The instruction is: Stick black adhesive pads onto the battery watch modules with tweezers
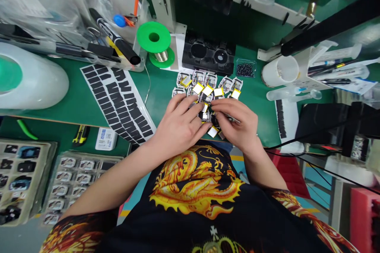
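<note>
Both of my hands sit close together over a cluster of several small flat modules (208, 87) lying on a green work mat (160, 87). Each module has a silvery frame, and many carry a white label with a yellow edge (198, 88). My left hand (178, 124) rests with its fingers spread across the nearer modules. My right hand (237, 124) curls inward, its fingertips meeting the modules beside my left fingers. A loose labelled module (213, 131) lies just below them. The parts beneath my fingers are hidden.
A sheet of black pads (118, 102) lies to the left. Behind the modules stand a black fixture (208, 53), a small tray of black bits (245, 68) and a green solder spool (154, 37). Syringes (341, 55) lie at right; trays of parts (80, 182) sit lower left.
</note>
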Action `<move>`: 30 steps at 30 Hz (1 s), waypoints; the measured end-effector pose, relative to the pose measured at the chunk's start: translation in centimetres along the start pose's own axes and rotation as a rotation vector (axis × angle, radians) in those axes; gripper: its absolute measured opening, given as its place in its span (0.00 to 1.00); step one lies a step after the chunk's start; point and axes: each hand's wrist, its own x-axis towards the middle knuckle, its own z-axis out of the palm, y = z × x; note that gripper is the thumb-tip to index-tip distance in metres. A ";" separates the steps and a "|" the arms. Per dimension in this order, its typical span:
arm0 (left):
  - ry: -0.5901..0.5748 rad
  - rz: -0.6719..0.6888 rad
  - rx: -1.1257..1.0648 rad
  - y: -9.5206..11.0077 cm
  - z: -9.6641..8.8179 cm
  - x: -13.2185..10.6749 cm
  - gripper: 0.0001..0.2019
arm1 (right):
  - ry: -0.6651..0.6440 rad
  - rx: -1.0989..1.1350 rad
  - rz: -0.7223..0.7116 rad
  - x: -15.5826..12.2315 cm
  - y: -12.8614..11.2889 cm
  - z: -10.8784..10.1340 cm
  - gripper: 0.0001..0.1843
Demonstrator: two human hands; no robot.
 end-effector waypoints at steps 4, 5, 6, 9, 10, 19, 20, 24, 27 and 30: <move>0.004 -0.004 -0.002 -0.1 0.0 0.1 0.11 | -0.028 -0.087 -0.136 -0.6 0.0 0.4 0.18; 0.007 -0.005 -0.005 -0.1 0.0 0.2 0.11 | -0.028 -0.095 -0.155 -0.7 0.0 0.5 0.18; 0.007 -0.006 -0.012 -0.2 0.0 0.3 0.11 | -0.022 -0.101 -0.171 -0.8 0.0 0.6 0.19; -0.010 -0.022 -0.033 -0.4 -0.1 0.5 0.10 | 0.030 -0.127 -0.205 -1.0 -0.1 0.7 0.20; -0.018 -0.028 -0.037 -0.4 -0.1 0.5 0.10 | 0.051 -0.134 -0.208 -1.0 -0.2 0.7 0.21; -0.028 0.009 -0.023 -0.5 -0.3 0.5 0.08 | 0.036 -0.053 -0.080 -0.4 -0.5 0.1 0.17; -0.026 0.008 -0.027 -0.5 -0.3 0.5 0.08 | 0.026 -0.052 -0.063 -0.4 -0.5 0.1 0.17; -0.034 0.005 -0.027 -0.5 -0.4 0.5 0.08 | 0.001 -0.051 -0.070 -0.3 -0.2 0.3 0.16; -0.042 0.012 -0.012 -0.5 -0.4 0.5 0.09 | -0.014 -0.080 -0.132 -0.3 0.1 0.6 0.16; -0.044 0.015 -0.002 -0.6 -0.4 0.6 0.09 | -0.021 -0.120 -0.190 -0.5 0.2 0.7 0.18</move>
